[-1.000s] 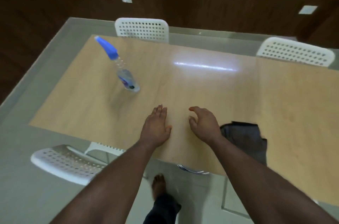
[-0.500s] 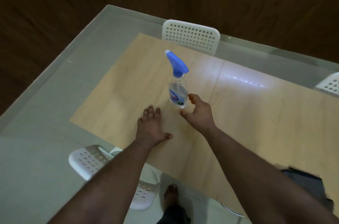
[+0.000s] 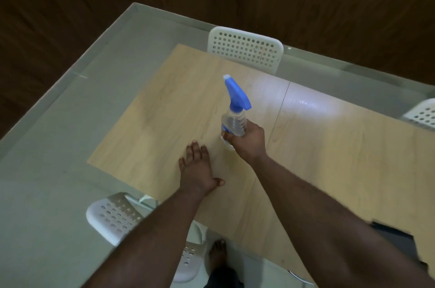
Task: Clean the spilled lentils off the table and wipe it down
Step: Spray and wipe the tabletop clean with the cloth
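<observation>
- Dark wood panelling fills the top of the frame, with a grey floor below it and a pale wooden worktop (image 3: 317,170) running from the centre to the right edge.
- White perforated chairs stand at the upper centre (image 3: 244,48), the lower left (image 3: 113,217) and the far right edge.
- No lentils show anywhere on the visible worktop, so the sweeping part looks done; the dim light could hide a few stray grains.
- Wiping appears to be what is left: a dark cloth (image 3: 395,238) lies at the lower right edge, well apart from both hands.
- Just right of centre, the spray bottle (image 3: 234,111) is in the right hand (image 3: 247,140), whose fingers are curled round its clear body.
- Its long axis runs near upright, leaning toward the upper left, and the blue nozzle points the same way.
- Whether its base is touching the worktop I cannot tell.
- Lower centre, the left hand (image 3: 196,170) rests flat on the worktop, fingers straight and close together, thumb out.
</observation>
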